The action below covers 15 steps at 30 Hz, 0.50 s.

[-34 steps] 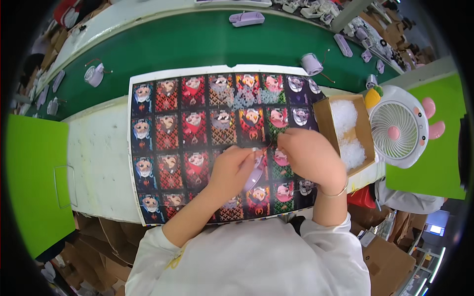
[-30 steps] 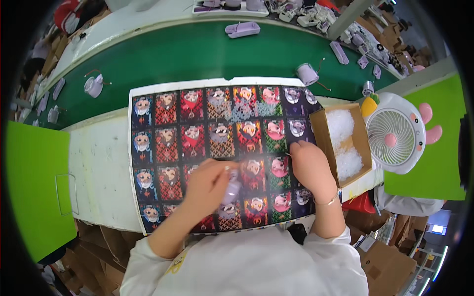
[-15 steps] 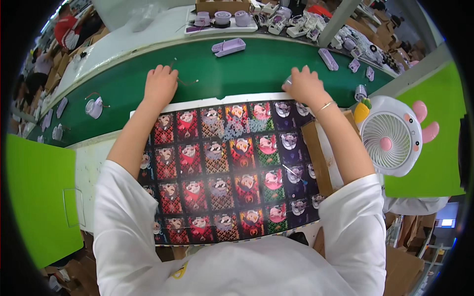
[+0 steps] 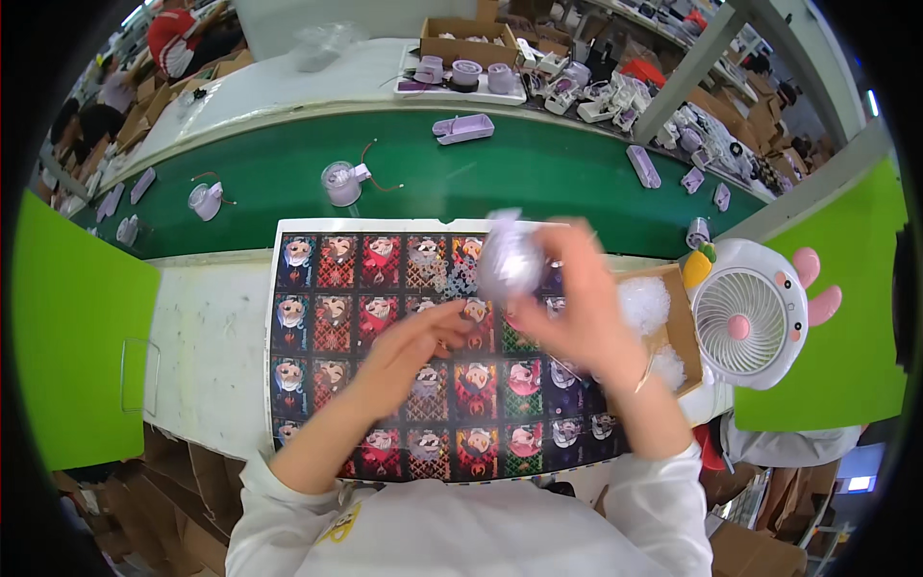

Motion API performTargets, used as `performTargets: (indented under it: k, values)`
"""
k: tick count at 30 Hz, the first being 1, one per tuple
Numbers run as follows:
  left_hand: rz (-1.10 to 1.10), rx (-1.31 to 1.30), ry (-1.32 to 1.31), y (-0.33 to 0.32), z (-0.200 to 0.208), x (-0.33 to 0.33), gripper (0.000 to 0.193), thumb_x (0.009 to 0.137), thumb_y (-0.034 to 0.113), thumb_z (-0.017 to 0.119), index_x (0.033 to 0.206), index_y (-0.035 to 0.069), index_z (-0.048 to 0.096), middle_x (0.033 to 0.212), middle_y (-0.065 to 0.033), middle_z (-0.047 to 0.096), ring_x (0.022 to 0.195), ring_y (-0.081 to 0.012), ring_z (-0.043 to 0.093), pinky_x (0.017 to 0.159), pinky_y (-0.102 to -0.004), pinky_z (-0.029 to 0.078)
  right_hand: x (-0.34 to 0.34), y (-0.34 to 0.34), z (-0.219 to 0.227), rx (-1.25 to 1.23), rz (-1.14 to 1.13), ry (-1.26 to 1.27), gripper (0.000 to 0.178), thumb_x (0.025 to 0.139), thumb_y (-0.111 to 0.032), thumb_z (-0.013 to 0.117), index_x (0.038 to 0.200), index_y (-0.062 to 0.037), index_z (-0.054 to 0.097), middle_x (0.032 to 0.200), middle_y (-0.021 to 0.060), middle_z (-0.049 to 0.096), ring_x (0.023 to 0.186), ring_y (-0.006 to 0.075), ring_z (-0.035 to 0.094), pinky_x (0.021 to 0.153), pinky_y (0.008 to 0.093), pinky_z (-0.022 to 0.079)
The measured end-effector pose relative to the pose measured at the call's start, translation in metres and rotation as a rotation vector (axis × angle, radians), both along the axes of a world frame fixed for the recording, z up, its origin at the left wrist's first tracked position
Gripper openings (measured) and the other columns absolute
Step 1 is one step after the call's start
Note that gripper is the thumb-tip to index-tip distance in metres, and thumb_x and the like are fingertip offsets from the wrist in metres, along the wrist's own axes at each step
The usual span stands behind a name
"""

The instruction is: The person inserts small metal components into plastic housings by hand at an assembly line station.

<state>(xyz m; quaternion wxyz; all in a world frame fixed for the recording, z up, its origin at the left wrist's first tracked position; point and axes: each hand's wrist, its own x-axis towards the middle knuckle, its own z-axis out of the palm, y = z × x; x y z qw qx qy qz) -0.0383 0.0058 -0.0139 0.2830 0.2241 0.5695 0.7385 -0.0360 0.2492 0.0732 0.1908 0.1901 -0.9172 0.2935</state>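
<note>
Above the printed sheet [image 4: 332, 370], my right hand [image 4: 582, 303] grips a pale purple round cup-shaped housing [image 4: 510, 258], smeared by motion. My left hand [image 4: 413, 351] is just left of it over the sheet, fingers stretched out and holding nothing. Several small clear rings [image 4: 462, 277] lie on the sheet's upper middle, partly behind the housing. On the green belt [image 4: 274, 173] beyond, a similar purple housing with two thin wires [image 4: 342, 184] stands by itself. Another wired housing [image 4: 204, 201] sits farther left.
At the right are an open cardboard box [image 4: 685, 332] with clear bags and a white fan [image 4: 745, 317] with pink ears. Purple trays [image 4: 463, 129] and small parts lie along the belt. A white tray [image 4: 409, 88] with round housings stands behind it. Green panels [image 4: 87, 337] flank the bench.
Both hands have come back from the belt to over the sheet. My right hand has brought the purple housing along; my left has let go of the wired housing on the belt.
</note>
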Motion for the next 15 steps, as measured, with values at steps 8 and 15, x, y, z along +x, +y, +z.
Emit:
performTargets:
  k: [8,15]
  values:
    - [0.400,-0.176,0.079,-0.007,-0.032,0.079,0.041,0.100,0.025,0.056,0.135,0.004,0.053,0.125,-0.0155,0.062,0.112,-0.0254,0.061,0.098,-0.0388,0.048,0.108,-0.050,-0.078,-0.365,0.355,-0.343,0.035,0.071,-0.003,0.072,0.103,-0.0043,0.058,0.126,0.0162,0.058,0.116,0.0351,0.057,0.098,0.0424,0.047]
    - [0.437,-0.625,1.062,-0.016,-0.018,0.090,0.038,0.078,0.010,0.070,0.115,0.004,0.065,0.109,-0.0120,0.062,0.104,-0.0326,0.059,0.089,-0.0427,0.048,0.027,-0.020,-0.105,-0.084,-0.262,-0.051,0.019,0.084,-0.005,0.063,0.102,0.0003,0.062,0.102,0.0195,0.062,0.096,0.0362,0.060,0.082,0.0420,0.049]
